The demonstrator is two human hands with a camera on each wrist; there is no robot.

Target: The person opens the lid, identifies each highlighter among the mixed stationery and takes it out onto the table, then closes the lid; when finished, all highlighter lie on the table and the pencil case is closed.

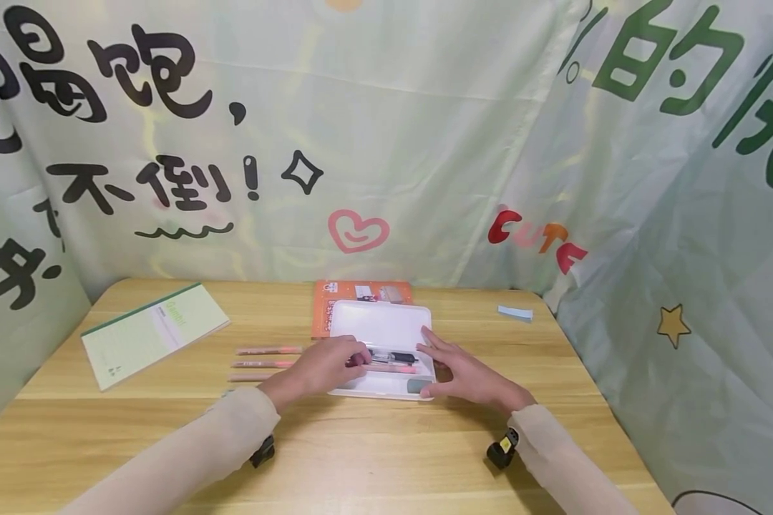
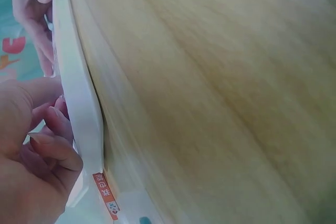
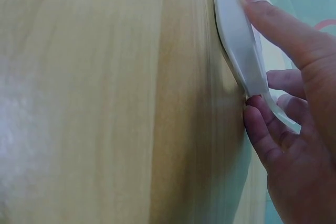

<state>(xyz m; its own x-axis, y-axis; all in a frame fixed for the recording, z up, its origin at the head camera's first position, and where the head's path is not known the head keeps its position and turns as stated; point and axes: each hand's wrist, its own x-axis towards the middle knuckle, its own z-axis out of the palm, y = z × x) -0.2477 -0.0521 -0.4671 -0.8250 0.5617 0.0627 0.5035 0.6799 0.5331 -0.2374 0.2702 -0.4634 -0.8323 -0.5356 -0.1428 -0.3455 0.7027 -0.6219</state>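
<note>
An opened white pencil case (image 1: 376, 387) lies mid-table with its lid (image 1: 380, 318) tilted back. Inside it are a black-and-clear pen (image 1: 401, 357), a pink pen (image 1: 393, 369) and a small grey-blue block (image 1: 418, 386). My left hand (image 1: 325, 363) reaches into the case, fingers curled, pinching the pink pen near its left end; its fingertips partly cover the contents. At the case's right end, my right hand (image 1: 467, 372) grips the edge, thumb (image 3: 262, 6) on the near wall and fingers bent around the side. The left wrist view shows the case wall (image 2: 79, 87) hiding the fingertips.
Three pinkish-brown pens (image 1: 258, 364) lie left of the case. A pale green notepad (image 1: 157, 335) sits at the far left. An orange booklet (image 1: 322, 307) lies behind and partly under the lid. One light-blue strip (image 1: 515, 313) rests at the back right, near a hanging cloth (image 1: 425, 143).
</note>
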